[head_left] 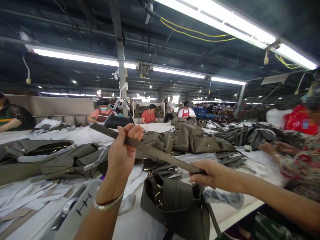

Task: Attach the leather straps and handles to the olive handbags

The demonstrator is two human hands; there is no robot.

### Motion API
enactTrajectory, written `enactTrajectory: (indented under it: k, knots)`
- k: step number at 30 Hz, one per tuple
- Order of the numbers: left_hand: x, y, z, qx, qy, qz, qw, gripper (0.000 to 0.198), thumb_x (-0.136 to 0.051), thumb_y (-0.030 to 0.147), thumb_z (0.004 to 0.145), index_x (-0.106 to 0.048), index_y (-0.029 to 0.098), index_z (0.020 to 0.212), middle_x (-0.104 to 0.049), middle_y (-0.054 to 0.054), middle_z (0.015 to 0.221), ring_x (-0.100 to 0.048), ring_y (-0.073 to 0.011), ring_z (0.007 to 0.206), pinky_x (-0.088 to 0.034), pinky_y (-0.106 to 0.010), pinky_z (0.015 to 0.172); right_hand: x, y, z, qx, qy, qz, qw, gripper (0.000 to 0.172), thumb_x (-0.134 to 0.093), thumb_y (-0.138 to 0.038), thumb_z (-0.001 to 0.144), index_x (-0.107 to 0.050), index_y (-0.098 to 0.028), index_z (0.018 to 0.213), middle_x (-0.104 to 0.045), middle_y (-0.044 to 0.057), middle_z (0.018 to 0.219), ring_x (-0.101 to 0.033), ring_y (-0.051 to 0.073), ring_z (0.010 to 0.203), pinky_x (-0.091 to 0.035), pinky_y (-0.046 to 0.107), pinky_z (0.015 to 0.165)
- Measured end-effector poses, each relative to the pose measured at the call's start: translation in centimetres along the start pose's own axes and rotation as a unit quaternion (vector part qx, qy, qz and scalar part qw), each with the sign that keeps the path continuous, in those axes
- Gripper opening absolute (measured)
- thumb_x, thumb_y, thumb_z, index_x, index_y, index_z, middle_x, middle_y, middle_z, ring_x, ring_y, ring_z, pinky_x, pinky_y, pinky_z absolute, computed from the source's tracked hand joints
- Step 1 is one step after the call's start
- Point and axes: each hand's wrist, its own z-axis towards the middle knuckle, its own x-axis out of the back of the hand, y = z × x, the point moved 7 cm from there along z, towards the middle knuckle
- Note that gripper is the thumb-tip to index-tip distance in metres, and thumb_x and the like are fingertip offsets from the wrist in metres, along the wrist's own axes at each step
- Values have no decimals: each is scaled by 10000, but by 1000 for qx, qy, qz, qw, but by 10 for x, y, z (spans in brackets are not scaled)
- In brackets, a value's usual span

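A long flat olive-grey strap (pixel 157 154) is stretched slantwise in front of me, its left end higher than its right. My left hand (pixel 125 146) pinches it between thumb and fingers, a short way in from the left end. Closed around the strap near its right end is my right hand (pixel 208 173). Below the strap, at the table's front edge, an olive-grey handbag (pixel 175 206) stands with its top open and a buckled strap showing inside. A clear plastic-wrapped bundle (pixel 223 197) lies right of the bag.
Many olive bags (pixel 180 138) are heaped mid-table, with more bags (pixel 72 160) at left. Loose straps (pixel 250 135) pile up at right, near a co-worker's hands (pixel 272 148). A grey marked box (pixel 77 210) and paper pieces (pixel 30 196) lie front left.
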Motion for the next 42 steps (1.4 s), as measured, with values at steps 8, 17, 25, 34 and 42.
enactTrajectory:
  k: [8,17,25,34,42]
  knots:
    - [-86,-15,-28,-9,-240,5,971,429,-354,462,1021,-650,154,1054,-740,-106,1109,-636,-226,1178,-431,-412,1094,47,-74,9,98,169,17,981,562,-537,-532,919,-487,-244,1399,-676,83,1158,-655,227,949,-512,356,821]
    - [-49,-24,-11,-94,-364,260,889,546,-436,546,962,-490,222,1398,-596,-102,1370,-543,-253,1284,-442,-389,1063,26,-91,58,143,162,186,959,410,-524,-518,928,-523,-194,677,-426,-67,490,-365,65,428,-296,200,433]
    - [29,-102,-59,-98,-621,577,522,248,-753,276,805,-726,225,1047,-757,-59,1024,-686,-208,977,-461,-307,912,-42,19,61,-58,119,351,927,498,-585,-658,822,-470,-185,715,-491,-67,579,-251,17,369,-143,184,368]
    - [37,-111,-46,-71,-633,580,507,244,-705,336,846,-727,226,1063,-744,-63,961,-669,-199,904,-465,-258,783,-95,59,64,-81,96,424,897,429,-670,-581,797,-533,-185,888,-603,-25,748,-367,32,430,-270,165,382]
    - [75,-113,-28,40,-370,527,764,262,-702,305,835,-717,186,1068,-734,-60,1099,-667,-218,1023,-492,-309,938,-100,50,73,-77,89,500,858,406,-676,-561,816,-609,-175,922,-581,-9,769,-326,34,477,-208,151,382]
